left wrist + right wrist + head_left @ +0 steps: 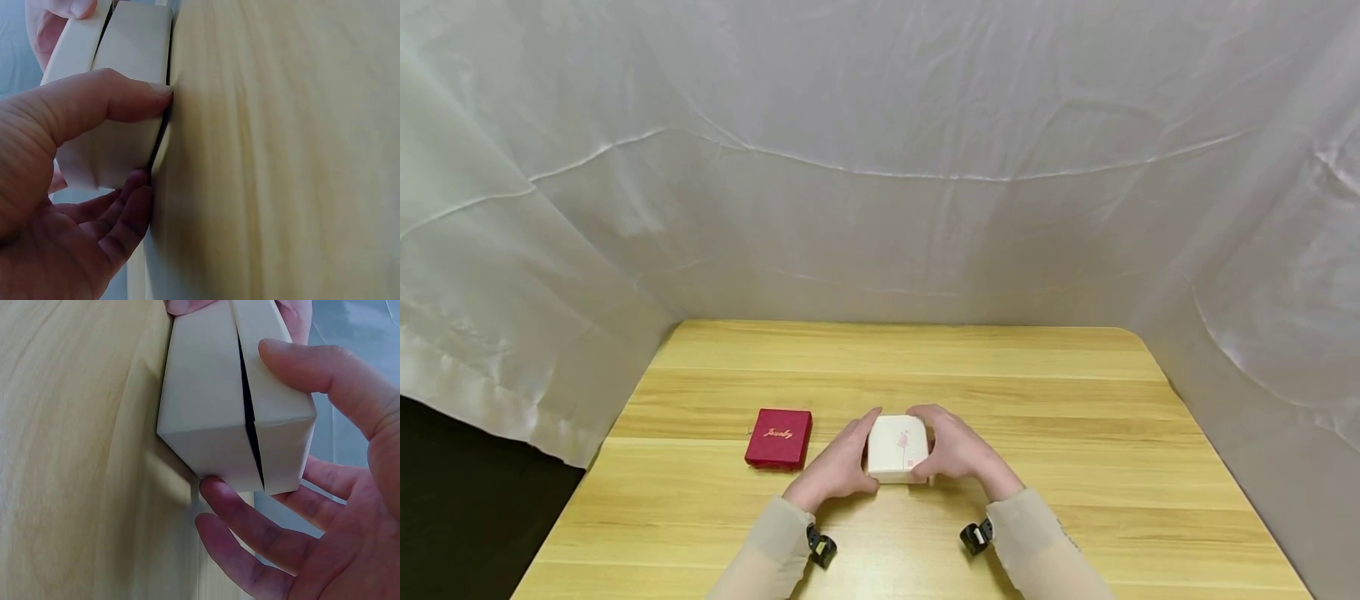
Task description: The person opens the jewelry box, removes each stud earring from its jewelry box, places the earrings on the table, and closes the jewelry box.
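Above the wooden table (1097,467), my left hand (841,463) grips the white box base (203,387), my right hand (958,446) pinching its gaping lid (895,433); opening or closing, I'd ease it evenly.

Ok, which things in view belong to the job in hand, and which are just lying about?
In the job:
- White box, its lid slightly gapped
- Left hand, thumb across the base
- Right hand, thumb on the lid

Apparently just lying about:
- Red "Jewelry" box, untouched, left of the left hand
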Demonstrator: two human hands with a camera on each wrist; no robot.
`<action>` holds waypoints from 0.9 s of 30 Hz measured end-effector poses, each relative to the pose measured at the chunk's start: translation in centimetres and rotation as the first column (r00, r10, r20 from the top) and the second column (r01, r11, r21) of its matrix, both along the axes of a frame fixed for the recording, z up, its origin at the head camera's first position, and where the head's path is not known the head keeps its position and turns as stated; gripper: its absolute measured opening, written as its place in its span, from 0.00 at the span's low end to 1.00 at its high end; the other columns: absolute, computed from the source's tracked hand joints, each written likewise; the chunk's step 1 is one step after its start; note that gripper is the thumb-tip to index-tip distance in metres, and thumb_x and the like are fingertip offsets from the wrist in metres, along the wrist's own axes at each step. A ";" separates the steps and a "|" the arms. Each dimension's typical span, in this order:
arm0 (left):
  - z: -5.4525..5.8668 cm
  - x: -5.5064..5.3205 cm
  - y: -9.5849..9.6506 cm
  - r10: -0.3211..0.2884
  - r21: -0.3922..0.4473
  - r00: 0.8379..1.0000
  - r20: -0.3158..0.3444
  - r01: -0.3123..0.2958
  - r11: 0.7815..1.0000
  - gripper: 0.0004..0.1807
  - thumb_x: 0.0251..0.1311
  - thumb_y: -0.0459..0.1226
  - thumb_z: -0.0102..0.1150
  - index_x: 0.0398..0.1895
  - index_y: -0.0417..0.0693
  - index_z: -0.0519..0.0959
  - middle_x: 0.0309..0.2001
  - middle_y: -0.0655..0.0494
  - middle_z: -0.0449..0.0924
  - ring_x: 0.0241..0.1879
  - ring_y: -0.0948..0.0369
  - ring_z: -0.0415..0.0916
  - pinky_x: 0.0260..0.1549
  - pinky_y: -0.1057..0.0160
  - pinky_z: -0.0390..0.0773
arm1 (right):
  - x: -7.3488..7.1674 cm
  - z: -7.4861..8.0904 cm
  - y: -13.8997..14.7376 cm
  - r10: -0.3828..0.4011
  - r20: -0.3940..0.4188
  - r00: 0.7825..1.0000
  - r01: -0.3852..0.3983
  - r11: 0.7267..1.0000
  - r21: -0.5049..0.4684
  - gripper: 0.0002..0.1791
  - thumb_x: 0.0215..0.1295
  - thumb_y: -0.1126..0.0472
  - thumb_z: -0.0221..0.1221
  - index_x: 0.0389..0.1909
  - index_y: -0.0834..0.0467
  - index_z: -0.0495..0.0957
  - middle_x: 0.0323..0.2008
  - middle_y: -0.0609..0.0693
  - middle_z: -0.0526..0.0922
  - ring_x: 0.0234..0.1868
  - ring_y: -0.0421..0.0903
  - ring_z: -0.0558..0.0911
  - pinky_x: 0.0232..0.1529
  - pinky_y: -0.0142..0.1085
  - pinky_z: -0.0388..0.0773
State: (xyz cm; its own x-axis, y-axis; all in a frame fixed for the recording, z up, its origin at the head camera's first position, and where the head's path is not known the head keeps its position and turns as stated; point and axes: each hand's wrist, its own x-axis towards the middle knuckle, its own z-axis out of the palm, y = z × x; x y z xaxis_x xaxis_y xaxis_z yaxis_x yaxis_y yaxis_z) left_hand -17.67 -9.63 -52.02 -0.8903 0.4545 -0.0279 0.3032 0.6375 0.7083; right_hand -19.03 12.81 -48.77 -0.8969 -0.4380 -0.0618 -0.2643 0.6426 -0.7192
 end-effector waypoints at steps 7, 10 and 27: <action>-0.1 0.1 -0.1 -0.006 0.012 1.000 0.003 0.006 1.000 0.64 0.34 0.29 0.76 0.78 0.45 0.48 0.68 0.41 0.63 0.62 0.51 0.66 0.61 0.50 0.67 | 0.1 0.3 0.4 0.000 0.035 0.999 0.000 1.000 -0.013 0.48 0.33 0.65 0.78 0.63 0.61 0.71 0.58 0.54 0.75 0.50 0.50 0.73 0.54 0.50 0.70; -0.2 0.1 -0.1 -0.009 0.020 1.000 0.002 0.008 1.000 0.64 0.34 0.29 0.76 0.78 0.45 0.47 0.69 0.41 0.61 0.64 0.50 0.64 0.62 0.49 0.66 | 0.1 0.4 0.5 0.006 0.045 0.999 -0.005 1.000 -0.024 0.48 0.33 0.64 0.78 0.63 0.62 0.70 0.58 0.54 0.75 0.50 0.49 0.74 0.54 0.49 0.71; -0.3 0.2 -0.1 0.001 -0.008 1.000 -0.030 -0.001 1.000 0.63 0.35 0.32 0.77 0.77 0.41 0.49 0.68 0.38 0.62 0.62 0.46 0.66 0.61 0.47 0.68 | -0.5 0.6 2.7 -0.051 0.103 0.993 0.058 0.996 -0.067 0.54 0.32 0.64 0.80 0.67 0.63 0.66 0.57 0.57 0.73 0.39 0.48 0.79 0.43 0.43 0.78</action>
